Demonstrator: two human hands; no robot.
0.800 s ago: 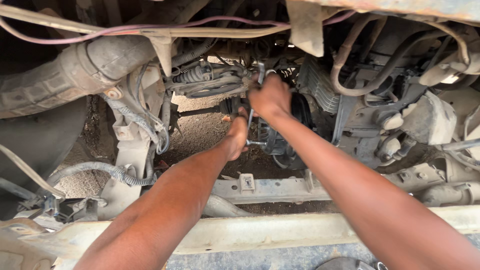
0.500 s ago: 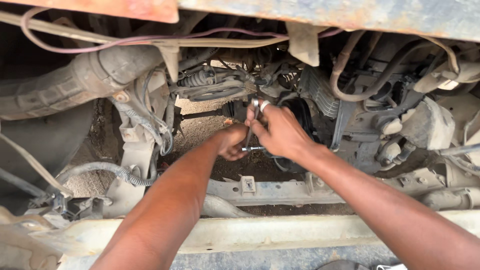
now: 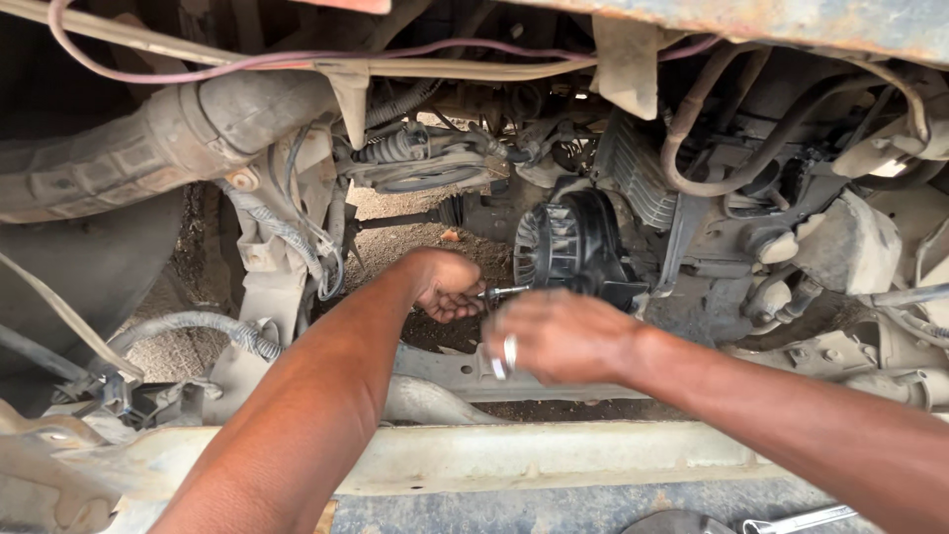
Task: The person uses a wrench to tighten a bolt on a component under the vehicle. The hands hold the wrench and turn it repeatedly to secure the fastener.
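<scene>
I look down into a dusty engine bay. My left hand (image 3: 447, 287) is curled shut low in the middle, and the tip of a thin metal rod (image 3: 506, 292) sticks out of it toward a black ribbed alternator (image 3: 571, 247). My right hand (image 3: 563, 338) hovers just below and in front of the alternator, fingers closed on a small shiny metal tool (image 3: 504, 354) whose ends show under the knuckles. The two hands are close together but apart. What the rod joins to is hidden behind my hands.
A thick dusty hose (image 3: 148, 148) runs across the upper left, with a pink wire (image 3: 198, 69) above it. Black hoses (image 3: 732, 178) and brackets crowd the right. A metal crossmember (image 3: 445, 368) and pale front beam (image 3: 514, 460) lie below my arms. A spanner (image 3: 801, 518) rests bottom right.
My right hand has dropped from the alternator toward me, uncovering the black ribbed housing. My left hand stays low at the same spot, now gripping the rod.
</scene>
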